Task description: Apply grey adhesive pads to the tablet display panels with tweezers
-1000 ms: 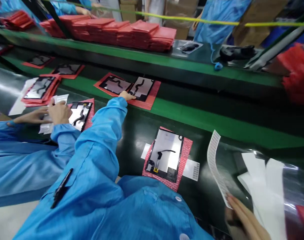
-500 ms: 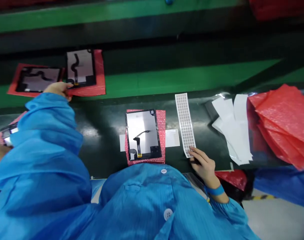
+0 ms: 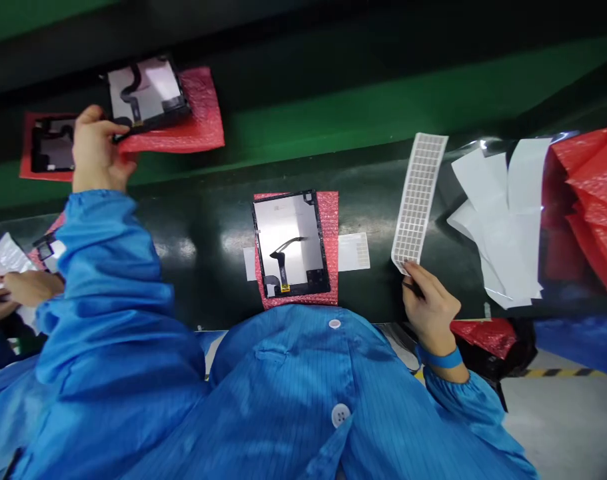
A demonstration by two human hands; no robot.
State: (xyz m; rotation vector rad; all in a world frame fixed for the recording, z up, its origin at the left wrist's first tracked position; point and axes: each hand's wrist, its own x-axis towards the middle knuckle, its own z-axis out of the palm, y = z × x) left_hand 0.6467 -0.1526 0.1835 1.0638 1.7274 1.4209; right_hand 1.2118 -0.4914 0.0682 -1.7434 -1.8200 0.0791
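At the upper left, my left hand (image 3: 97,150) is closed on the lower left corner of a display panel (image 3: 156,87) with a dark flex cable. A red bubble-wrap sheet (image 3: 206,110) lies under that panel. My right hand (image 3: 430,303) pinches the lower end of a white sticker sheet (image 3: 420,193) covered in small grey rectangles, its far end pointing away from me. Between my hands another display panel (image 3: 296,230) rests on a red bubble-wrap sheet (image 3: 330,220), its cable bent over the pale back and a yellow connector near its lower edge.
A third panel (image 3: 53,150) lies on red wrap, partly behind my left hand. White paper strips (image 3: 513,227) and stacked red bags (image 3: 603,207) are at right. A white strip (image 3: 354,251) sticks out beneath the middle panel. A co-worker's hands (image 3: 30,287) are at far left.
The panel at my left hand has tilted and shifted on its wrap. My right hand has moved right with the sticker sheet, which now leans right. The camera view has shifted too.
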